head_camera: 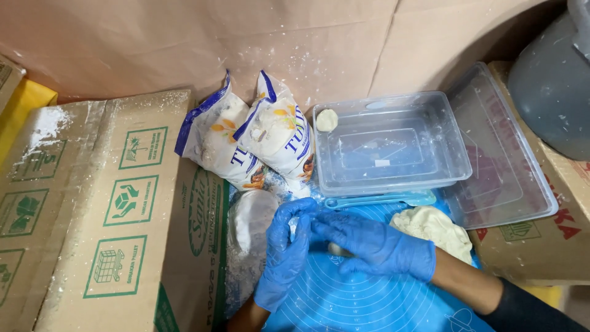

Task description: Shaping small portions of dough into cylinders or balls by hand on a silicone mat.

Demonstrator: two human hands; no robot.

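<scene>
Here, both gloved hands close around a small piece of dough over the blue mat (344, 307).

The dough piece (339, 249) sits between the palms: right hand (375, 246) cupped flat over it, left hand (286, 252) curled against its side. The big dough lump (436, 227) lies just right of the mat's top edge, the clear tub (393, 144) beyond it.

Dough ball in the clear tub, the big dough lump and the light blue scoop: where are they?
Dough ball (326, 120): head view, its middle, in the tub's far left corner.
Dough lump (435, 226): head view, its top, on the blue mat.
Light blue scoop (381, 200): head view, mid-handle.
</scene>
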